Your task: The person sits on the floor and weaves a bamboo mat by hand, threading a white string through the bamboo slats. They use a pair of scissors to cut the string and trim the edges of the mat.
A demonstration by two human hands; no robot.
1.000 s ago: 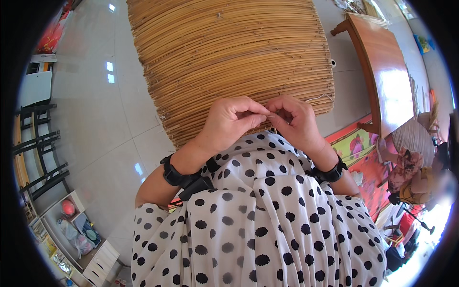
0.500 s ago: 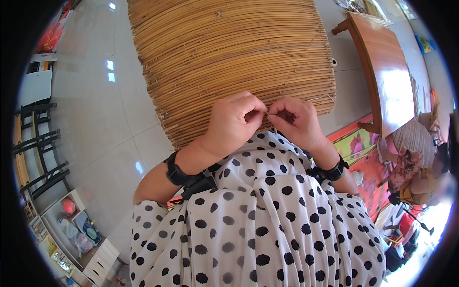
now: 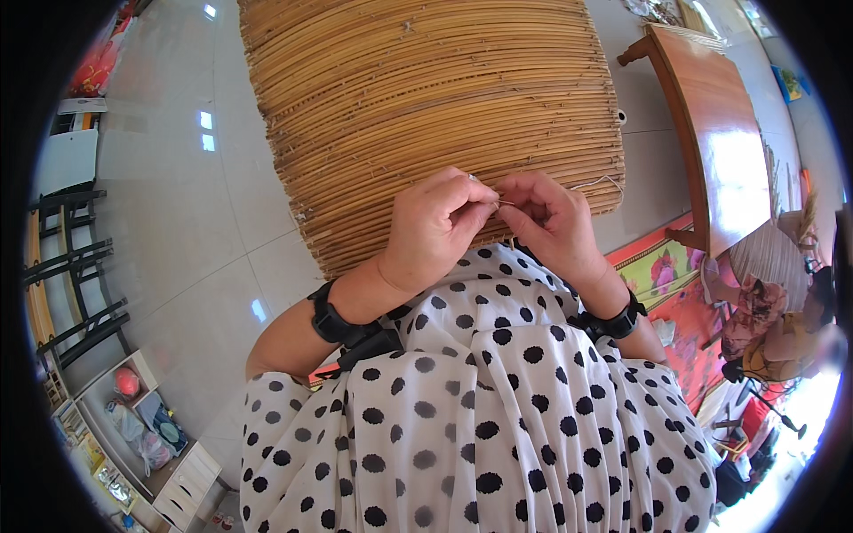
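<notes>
A mat of thin brown stalks (image 3: 426, 107), laid side by side, stretches away in front of me. Over its near part, my left hand (image 3: 440, 222) and my right hand (image 3: 553, 222) meet fingertip to fingertip. Between them a short length of thin pale thread (image 3: 506, 203) shows, with thumb and forefinger of each hand pinched on it. The curled fingers hide its ends. To the right of my right hand, a loose white thread (image 3: 597, 182) curves over the mat's right edge.
A glossy brown wooden table (image 3: 724, 133) stands at the right, above a red floral mat (image 3: 666, 271). Another person (image 3: 764, 320) sits at the far right. Black-framed folded furniture (image 3: 75, 266) and an open shelf unit (image 3: 133, 426) line the left side.
My fingertips have drawn slightly apart, and the thin thread between them now shows more plainly. Both hands stay at nearly the same place over the mat.
</notes>
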